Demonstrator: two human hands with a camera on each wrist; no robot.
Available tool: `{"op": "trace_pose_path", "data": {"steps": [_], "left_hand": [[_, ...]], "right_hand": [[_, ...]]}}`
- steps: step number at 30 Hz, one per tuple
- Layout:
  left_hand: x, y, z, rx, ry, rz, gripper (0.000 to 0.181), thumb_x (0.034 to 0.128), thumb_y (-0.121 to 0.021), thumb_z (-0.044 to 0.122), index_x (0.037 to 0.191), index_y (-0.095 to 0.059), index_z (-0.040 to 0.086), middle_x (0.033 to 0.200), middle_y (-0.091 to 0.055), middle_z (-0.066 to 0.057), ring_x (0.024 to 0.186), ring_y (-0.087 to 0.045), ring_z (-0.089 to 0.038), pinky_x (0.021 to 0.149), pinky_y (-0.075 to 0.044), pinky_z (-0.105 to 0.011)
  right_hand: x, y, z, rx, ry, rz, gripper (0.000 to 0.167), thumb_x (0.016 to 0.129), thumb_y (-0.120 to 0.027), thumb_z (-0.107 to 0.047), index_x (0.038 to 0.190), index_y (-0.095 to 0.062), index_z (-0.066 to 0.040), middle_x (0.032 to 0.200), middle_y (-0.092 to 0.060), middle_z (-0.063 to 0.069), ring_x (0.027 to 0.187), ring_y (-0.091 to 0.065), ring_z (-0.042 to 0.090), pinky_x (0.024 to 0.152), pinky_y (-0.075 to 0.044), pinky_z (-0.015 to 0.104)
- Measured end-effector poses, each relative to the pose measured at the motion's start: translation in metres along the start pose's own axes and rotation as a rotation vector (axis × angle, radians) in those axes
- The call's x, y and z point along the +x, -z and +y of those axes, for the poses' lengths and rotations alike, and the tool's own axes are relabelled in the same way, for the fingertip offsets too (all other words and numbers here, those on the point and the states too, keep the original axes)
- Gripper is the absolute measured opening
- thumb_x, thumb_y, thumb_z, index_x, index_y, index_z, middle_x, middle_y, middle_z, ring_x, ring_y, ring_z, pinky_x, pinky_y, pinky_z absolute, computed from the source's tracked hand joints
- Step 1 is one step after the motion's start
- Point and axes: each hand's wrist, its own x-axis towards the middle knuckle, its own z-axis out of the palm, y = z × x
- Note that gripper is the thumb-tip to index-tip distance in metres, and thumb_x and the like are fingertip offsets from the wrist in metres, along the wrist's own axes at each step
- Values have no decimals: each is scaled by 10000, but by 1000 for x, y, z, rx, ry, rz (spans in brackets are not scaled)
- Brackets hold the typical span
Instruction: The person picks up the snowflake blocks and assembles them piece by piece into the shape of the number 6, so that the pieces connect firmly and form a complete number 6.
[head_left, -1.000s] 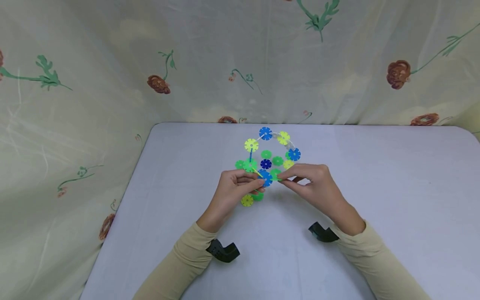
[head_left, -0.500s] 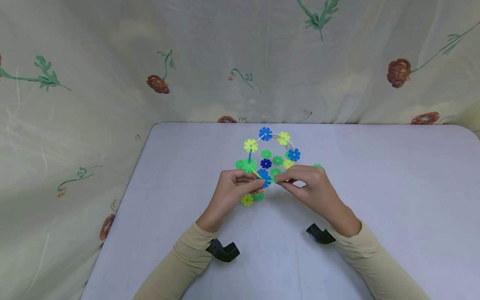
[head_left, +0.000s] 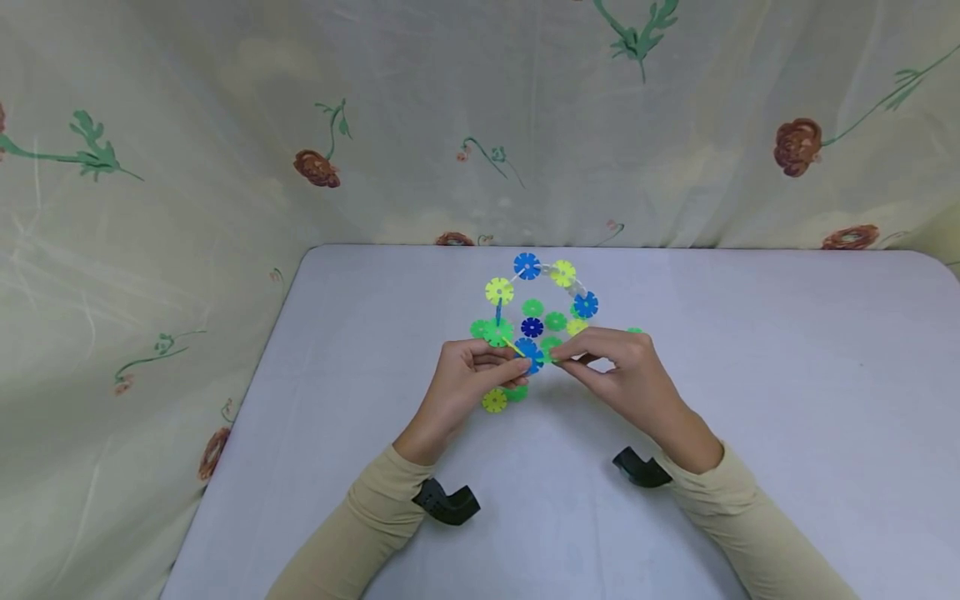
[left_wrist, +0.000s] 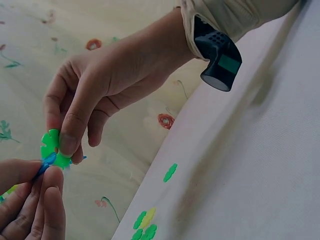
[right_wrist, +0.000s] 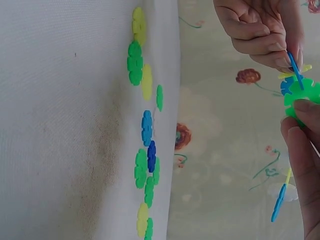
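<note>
My left hand (head_left: 480,371) pinches a blue notched plastic disc (right_wrist: 295,72) between thumb and fingers. Facing it, my right hand (head_left: 618,358) grips a green notched disc (right_wrist: 301,95) by its edge. The two discs meet edge to edge at an angle; how deep their slots sit is too small to tell. From the left hand's side rises a curved chain of linked discs, including a green disc (head_left: 498,332), a yellow disc (head_left: 499,291) and a blue disc (head_left: 527,266). It arcs over to another blue disc (head_left: 586,304). Fingers partly hide the held pieces.
Loose discs lie on the white table (head_left: 337,333) behind and between the hands, among them a dark blue disc (head_left: 532,327) and a green disc (head_left: 556,322). Nearer lies a yellow disc (head_left: 494,401). A floral curtain (head_left: 405,125) hangs behind the table's far edge.
My right hand has shifted slightly left with the green disc, uncovering part of a green disc behind its knuckles. The chain's top has swayed a little left. My left hand stays put.
</note>
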Motion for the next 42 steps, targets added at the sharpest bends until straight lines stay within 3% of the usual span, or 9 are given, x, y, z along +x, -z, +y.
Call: {"op": "trace_pose_path", "data": {"steps": [8, 15, 26, 33, 39, 42], "left_hand": [[-1, 0, 2, 2, 4, 5, 175, 923, -775, 75, 1003, -722, -71, 864, -772, -96, 831, -785, -302, 841, -649, -427], [-1, 0, 2, 0, 5, 6, 179, 926, -772, 75, 1013, -721, -73, 878, -773, -111, 834, -786, -297, 887, -626, -518], [0, -1, 1, -11, 11, 9, 174, 923, -777, 89, 1008, -728, -54, 885, -773, -104, 910, -764, -432, 931, -596, -575], [-1, -1, 1, -7, 21, 11, 181, 923, -778, 92, 1010, -723, -57, 895, -770, -104, 923, -759, -446, 938, -602, -546], [-1, 0, 1, 2, 21, 13, 185, 918, -782, 88, 1007, -716, -60, 890, -766, -90, 850, -785, -306, 883, -640, -430], [0, 0, 1, -1, 17, 11, 180, 920, -778, 83, 1006, -713, -61, 885, -762, -87, 844, -783, -291, 891, -636, -454]], "right_hand": [[1, 1, 0, 16, -37, -26, 224, 805, -826, 85, 959, -794, -75, 926, -800, 18, 853, -767, 168, 753, -589, 123], [0, 4, 4, 4, -60, -42, 266, 802, -834, 76, 1002, -790, -93, 973, -797, 27, 882, -769, 197, 724, -597, 139], [1, 16, 15, -92, -172, -84, 249, 818, -869, -40, 1045, -787, -105, 1011, -802, 31, 886, -773, 200, 678, -635, 249], [-1, 26, 28, -138, -283, -100, 229, 832, -850, -19, 1043, -784, -76, 1030, -798, 88, 924, -770, 271, 679, -651, 340], [-4, 36, 42, -175, -401, -112, 248, 841, -839, -20, 1080, -777, -48, 1081, -790, 128, 976, -762, 323, 716, -649, 360], [-6, 41, 48, -184, -490, -142, 260, 863, -821, -45, 1117, -764, -37, 1117, -780, 148, 1026, -747, 342, 765, -645, 408]]}}
